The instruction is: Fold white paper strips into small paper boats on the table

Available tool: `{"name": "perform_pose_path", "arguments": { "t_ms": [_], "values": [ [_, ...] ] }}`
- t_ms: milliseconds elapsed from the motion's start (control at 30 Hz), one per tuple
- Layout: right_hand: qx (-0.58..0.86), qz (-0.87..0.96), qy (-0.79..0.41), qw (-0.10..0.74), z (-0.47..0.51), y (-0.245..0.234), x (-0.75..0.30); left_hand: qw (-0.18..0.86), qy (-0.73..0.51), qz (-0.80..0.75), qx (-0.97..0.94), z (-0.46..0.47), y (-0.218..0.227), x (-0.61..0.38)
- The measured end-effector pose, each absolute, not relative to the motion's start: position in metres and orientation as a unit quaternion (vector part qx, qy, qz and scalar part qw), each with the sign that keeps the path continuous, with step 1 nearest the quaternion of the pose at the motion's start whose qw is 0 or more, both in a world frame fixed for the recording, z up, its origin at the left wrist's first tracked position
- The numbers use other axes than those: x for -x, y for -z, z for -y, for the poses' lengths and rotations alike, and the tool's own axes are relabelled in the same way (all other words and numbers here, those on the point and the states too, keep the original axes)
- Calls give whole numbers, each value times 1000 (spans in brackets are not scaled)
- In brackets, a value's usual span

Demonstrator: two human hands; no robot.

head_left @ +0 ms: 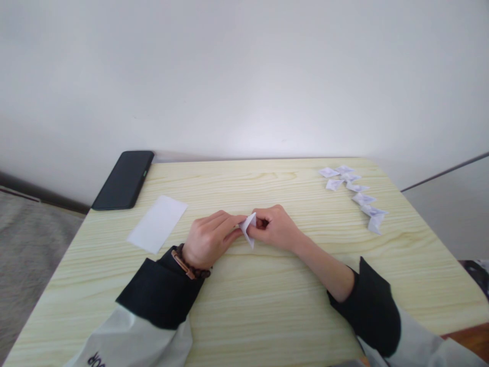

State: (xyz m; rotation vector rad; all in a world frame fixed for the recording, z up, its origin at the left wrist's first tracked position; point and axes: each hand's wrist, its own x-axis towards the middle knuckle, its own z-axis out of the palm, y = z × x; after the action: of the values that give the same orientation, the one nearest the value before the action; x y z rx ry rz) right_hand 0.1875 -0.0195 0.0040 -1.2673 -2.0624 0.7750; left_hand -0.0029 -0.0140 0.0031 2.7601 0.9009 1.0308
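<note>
While both hands [212, 235] [277, 228] pinch, folded paper [249, 224] sits between.

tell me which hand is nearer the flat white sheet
Left. The left hand is just right of the flat white sheet; the right hand is farther right, beyond the folded paper.

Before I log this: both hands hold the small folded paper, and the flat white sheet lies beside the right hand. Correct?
Not quite: the head view shows the flat white sheet beside the left hand, not the right hand. Both hands do hold the small folded paper.
</note>
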Motion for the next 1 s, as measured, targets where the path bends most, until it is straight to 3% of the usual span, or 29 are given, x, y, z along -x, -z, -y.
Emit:
{"name": "perform_pose_path", "arguments": {
  "t_ms": [167,467,1000],
  "values": [
    [473,768,-287,322,19,-2,-188,44,-347,-313,-883,14,-3,4],
    [402,719,-380,421,22,-4,-192,82,-384,-345,-853,15,-7,3],
    [350,737,-383,434,22,-3,-197,216,-389,-418,-792,17,-10,2]
  ]
}}
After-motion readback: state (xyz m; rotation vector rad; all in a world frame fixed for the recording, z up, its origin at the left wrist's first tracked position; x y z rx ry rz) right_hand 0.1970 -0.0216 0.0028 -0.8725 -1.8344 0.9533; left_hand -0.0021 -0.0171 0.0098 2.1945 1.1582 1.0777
